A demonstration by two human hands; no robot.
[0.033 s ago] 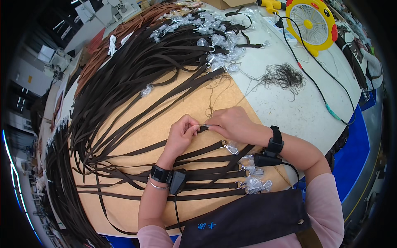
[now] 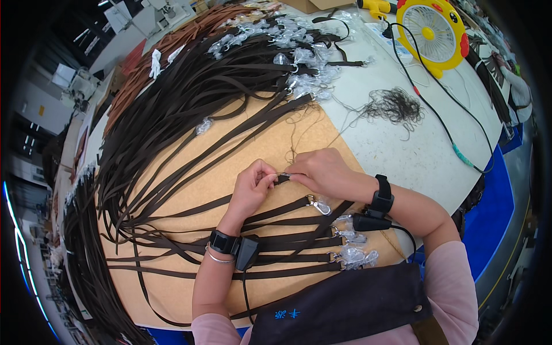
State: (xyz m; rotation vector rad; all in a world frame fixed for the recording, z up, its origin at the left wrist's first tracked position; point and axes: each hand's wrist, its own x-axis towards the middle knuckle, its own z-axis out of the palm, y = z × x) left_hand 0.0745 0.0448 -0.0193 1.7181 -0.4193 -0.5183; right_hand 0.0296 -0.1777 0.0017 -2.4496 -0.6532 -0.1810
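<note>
Honestly, both hands are pinched tight on the same small metal clasp (image 2: 283, 177) at the end of a dark strap (image 2: 230, 202), mid-worktop on the tan board (image 2: 190, 190). Left hand (image 2: 253, 187) steadies it, right hand (image 2: 322, 171) works the tip; I'd keep the grip close to the hardware so it can't twist. Room's tight: strap piles (image 2: 172, 98) to the left and behind, bagged clasps (image 2: 351, 253) near the wrists. Open worktop (image 2: 402, 155) sits right.

We see a white table (image 2: 402, 149) carrying a tan board (image 2: 190, 287), dark straps (image 2: 172, 109), loose thread (image 2: 394, 104), and a yellow fan (image 2: 432, 33).
</note>
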